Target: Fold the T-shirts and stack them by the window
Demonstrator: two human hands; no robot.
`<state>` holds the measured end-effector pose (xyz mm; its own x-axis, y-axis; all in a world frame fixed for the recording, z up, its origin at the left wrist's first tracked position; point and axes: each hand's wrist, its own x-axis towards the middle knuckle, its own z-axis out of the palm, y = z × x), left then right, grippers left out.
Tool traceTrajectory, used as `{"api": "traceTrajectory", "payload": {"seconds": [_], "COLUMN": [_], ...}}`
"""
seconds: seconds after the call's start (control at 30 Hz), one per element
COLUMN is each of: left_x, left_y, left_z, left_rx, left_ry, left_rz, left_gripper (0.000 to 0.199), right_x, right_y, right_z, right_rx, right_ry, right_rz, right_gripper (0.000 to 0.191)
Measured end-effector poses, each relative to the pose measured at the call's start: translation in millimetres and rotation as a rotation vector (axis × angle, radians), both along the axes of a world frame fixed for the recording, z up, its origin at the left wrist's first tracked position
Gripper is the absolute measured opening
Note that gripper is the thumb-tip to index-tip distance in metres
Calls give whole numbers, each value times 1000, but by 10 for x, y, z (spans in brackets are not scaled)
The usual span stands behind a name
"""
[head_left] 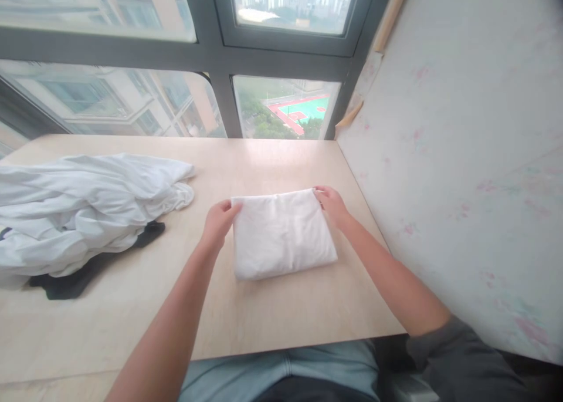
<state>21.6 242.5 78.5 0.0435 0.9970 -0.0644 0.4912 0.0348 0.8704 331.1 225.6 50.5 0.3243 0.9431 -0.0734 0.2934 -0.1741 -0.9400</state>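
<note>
A white garment [284,235], folded into a neat rectangle, lies in front of me on the pale wooden tabletop [281,326]. My left hand [220,221] pinches its far left corner, thumb on top. At the far right corner, my right hand [332,205] grips the cloth between thumb and fingers. The fingers under both corners are partly hidden. What kind of garment it is cannot be made out from the folded shape.
A loose heap of white clothes [92,202] covers the left of the table, with a black garment [97,267] sticking out beneath. A grey-framed window [285,58] borders the far edge. Along the right side stands a floral-papered wall [461,155] with peeling paper.
</note>
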Motion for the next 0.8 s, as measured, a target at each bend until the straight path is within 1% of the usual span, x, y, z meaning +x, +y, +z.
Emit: {"api": "traceTrajectory", "payload": {"seconds": [0.03,0.1,0.17,0.2,0.23,0.3,0.4,0.47,0.5,0.57,0.63,0.7,0.8], "left_x": [24,34,17,14,25,104,344,499,548,574,518,432,346], "left_y": [84,161,117,54,-30,-246,-587,-747,-794,-827,-810,-787,-794], "left_z": [-108,-304,-421,-438,-426,-338,-190,-192,-235,-384,-558,-689,-764], "left_rx": [2,23,73,101,139,250,456,522,523,484,434,410,397], "left_ry": [43,128,221,253,287,399,642,743,769,796,801,799,803], "left_rz": [25,84,127,129,111,15,-206,-308,-329,-332,-327,-328,-314], "left_gripper": [38,40,48,51,53,52,46,45,46,48,54,58,60], "right_x": [-14,-26,-36,-51,-80,-190,-478,-674,-746,-805,-761,-667,-563], "right_y": [67,98,18,-50,-130,-305,-559,-686,-730,-776,-779,-761,-733], "right_z": [-88,-242,-330,-341,-331,-257,-124,-112,-141,-256,-399,-513,-592], "right_rx": [-18,-17,0,17,50,159,330,359,350,291,211,156,138], "right_ry": [-43,-99,-149,-182,-237,-408,-681,-781,-826,-902,-945,-958,-963], "right_rz": [-26,-65,-96,-95,-78,4,200,329,378,423,403,365,338], "right_gripper": [40,40,42,42,43,41,42,45,46,46,47,51,53]}}
